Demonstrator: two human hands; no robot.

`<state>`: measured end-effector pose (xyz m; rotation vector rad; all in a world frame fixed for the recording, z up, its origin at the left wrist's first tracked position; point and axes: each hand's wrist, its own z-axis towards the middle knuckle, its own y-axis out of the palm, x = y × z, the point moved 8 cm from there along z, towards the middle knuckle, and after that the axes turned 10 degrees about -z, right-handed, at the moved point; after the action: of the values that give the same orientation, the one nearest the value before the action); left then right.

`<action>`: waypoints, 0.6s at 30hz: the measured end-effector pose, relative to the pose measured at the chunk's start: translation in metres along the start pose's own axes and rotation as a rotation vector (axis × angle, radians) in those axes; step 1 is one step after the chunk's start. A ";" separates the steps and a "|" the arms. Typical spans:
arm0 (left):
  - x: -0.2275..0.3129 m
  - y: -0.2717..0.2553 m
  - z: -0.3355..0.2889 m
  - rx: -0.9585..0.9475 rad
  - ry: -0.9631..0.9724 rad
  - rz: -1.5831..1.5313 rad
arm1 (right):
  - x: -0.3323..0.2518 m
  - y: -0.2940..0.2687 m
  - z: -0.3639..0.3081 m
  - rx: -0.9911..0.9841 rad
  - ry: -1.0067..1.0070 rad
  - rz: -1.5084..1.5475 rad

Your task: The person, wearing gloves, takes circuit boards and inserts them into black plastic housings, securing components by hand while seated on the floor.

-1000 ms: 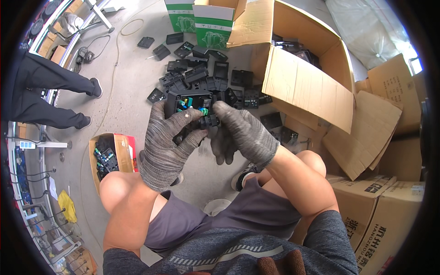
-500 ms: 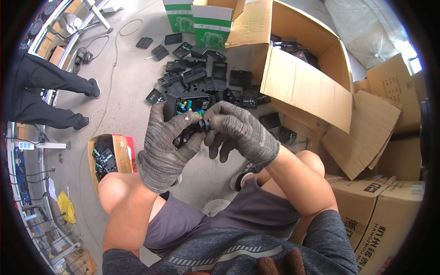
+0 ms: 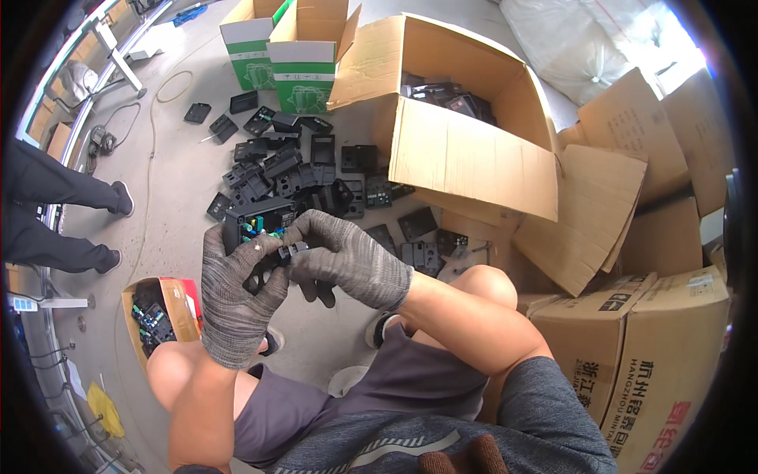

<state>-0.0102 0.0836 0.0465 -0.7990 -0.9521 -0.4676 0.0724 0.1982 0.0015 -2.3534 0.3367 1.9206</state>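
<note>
I hold a black plastic housing (image 3: 264,209) over the floor in front of my knees. Inside it shows a circuit board with green, blue and yellow components (image 3: 259,227). My left hand (image 3: 237,304), in a grey knitted glove, is closed around the housing's near side, thumb and fingers on its edge. At that edge sits a small black ribbed part (image 3: 290,252), like a connector or terminal block. My right hand (image 3: 347,257), also gloved, pinches this part with thumb and forefinger; its other fingers hang below. The fingertips partly hide the grip.
Black housings (image 3: 284,170) lie piled on the floor beyond my hands. A large open carton (image 3: 474,162) stands right of them, green-and-white boxes (image 3: 304,87) behind. A small box of circuit boards (image 3: 185,312) is by my left knee. Another person's legs (image 3: 63,182) stand at left.
The whole scene has shifted left and downward in the picture as the view turned. Both hands keep nearly the same grip on the housing and its small black part.
</note>
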 end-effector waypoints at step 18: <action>-0.005 -0.006 -0.003 0.049 0.063 0.201 | -0.006 0.000 -0.005 0.066 0.120 -0.043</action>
<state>-0.0155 0.0777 0.0432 -0.8216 -0.8125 -0.2927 0.0758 0.1982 0.0082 -2.4180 0.3490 1.7271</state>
